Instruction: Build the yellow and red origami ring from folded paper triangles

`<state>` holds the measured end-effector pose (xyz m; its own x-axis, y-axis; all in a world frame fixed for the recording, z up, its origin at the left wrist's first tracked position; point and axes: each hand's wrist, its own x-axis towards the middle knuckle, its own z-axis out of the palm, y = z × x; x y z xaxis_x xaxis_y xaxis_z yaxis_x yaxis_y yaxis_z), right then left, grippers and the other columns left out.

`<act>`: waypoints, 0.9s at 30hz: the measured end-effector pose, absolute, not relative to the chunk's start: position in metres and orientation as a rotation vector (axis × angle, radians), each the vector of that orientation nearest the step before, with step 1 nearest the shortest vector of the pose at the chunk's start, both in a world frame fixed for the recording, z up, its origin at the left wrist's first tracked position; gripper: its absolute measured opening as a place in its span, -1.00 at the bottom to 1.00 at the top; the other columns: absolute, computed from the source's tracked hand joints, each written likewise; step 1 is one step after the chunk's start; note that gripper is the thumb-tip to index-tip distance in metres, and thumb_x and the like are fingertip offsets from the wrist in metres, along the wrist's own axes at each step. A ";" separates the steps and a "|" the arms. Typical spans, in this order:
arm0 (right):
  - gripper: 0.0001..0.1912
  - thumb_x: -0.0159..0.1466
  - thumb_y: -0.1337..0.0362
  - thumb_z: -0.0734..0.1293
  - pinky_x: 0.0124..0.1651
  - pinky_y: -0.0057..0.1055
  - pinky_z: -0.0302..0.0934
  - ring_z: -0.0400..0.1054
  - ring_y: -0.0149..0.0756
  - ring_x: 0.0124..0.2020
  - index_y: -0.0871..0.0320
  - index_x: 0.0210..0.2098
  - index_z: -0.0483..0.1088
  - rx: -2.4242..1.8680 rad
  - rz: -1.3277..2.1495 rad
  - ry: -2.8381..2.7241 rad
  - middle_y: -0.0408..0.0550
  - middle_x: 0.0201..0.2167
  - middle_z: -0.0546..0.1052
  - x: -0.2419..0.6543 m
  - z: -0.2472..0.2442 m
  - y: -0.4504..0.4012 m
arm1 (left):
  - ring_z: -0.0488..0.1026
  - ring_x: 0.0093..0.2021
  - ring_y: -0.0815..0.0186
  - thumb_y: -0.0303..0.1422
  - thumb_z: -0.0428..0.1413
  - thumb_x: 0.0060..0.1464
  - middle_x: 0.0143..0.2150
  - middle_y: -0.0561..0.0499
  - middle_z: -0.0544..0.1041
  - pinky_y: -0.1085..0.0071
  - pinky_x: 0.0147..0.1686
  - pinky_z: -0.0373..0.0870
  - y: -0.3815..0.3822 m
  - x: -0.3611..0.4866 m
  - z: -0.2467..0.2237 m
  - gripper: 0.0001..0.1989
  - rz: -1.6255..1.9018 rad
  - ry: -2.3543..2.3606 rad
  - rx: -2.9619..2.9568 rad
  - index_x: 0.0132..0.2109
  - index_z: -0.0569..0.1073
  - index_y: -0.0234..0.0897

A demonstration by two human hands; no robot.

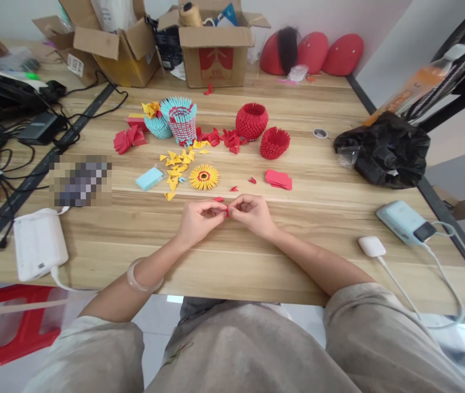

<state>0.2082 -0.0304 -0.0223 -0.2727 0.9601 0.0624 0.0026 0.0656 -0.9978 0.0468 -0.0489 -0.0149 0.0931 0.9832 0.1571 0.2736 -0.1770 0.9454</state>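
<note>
My left hand (200,221) and my right hand (255,214) meet over the table, both pinching one small red folded paper piece (227,211). Fingertips hide most of it. Just beyond lie a few more red folded pieces (252,180) and a stack of red paper slips (278,179). A yellow paper flower disc (204,177) with a dark centre sits ahead of my left hand. Loose yellow folded pieces (174,173) and a light blue paper stack (149,178) are to its left.
Behind stand two red paper vases (252,121) and a blue-and-red one (180,121). Cardboard boxes (215,57) line the back. A white power bank (40,244) lies left; a pale blue power bank (405,221) and a black plastic bag (383,150) are right.
</note>
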 end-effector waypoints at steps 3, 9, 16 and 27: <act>-0.88 0.07 0.28 0.37 -0.49 -0.48 0.17 0.28 -0.46 -0.58 0.22 -0.51 0.46 -1.117 1.066 -1.593 -0.09 -0.57 0.50 0.207 -0.021 -0.037 | 0.49 -0.43 0.32 -0.43 0.18 -0.12 -0.38 -0.06 0.60 0.40 -0.36 0.45 -0.050 0.047 -0.016 -0.86 1.136 1.300 1.714 -0.34 0.59 -0.34; -0.84 0.22 0.33 0.27 -0.28 -0.41 0.33 0.42 -0.36 -0.36 0.17 -0.36 0.50 -0.925 0.660 -1.851 -0.01 -0.37 0.55 0.207 -0.022 -0.043 | 0.55 -0.35 0.26 -0.37 0.21 -0.11 -0.34 -0.10 0.62 0.34 -0.26 0.50 -0.049 0.046 -0.022 -0.82 1.223 1.304 1.559 -0.30 0.57 -0.35; -0.76 0.30 0.34 0.17 -0.17 -0.38 0.36 0.39 -0.31 -0.19 0.22 -0.18 0.46 -0.780 0.414 -1.999 0.12 -0.25 0.47 0.206 -0.035 -0.041 | 0.56 -0.30 0.27 -0.36 0.28 -0.21 -0.32 -0.12 0.62 0.34 -0.19 0.51 -0.048 0.051 -0.012 -0.74 1.253 1.224 1.241 -0.31 0.54 -0.39; -0.75 0.34 0.24 0.15 -0.07 -0.24 0.28 0.35 -0.26 -0.18 0.10 -0.12 0.42 -0.930 0.482 -2.126 0.01 -0.22 0.50 0.208 -0.034 -0.041 | 0.53 -0.47 0.35 -0.31 0.32 -0.23 -0.50 0.03 0.58 0.41 -0.34 0.54 -0.043 0.050 -0.008 -0.70 1.236 1.166 0.965 -0.33 0.47 -0.36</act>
<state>0.2078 -0.0408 -0.0344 -0.4525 0.7464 0.4880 0.4627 0.6643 -0.5870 0.0498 -0.0435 -0.0083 -0.0387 0.9914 -0.1246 -0.1818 0.1157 0.9765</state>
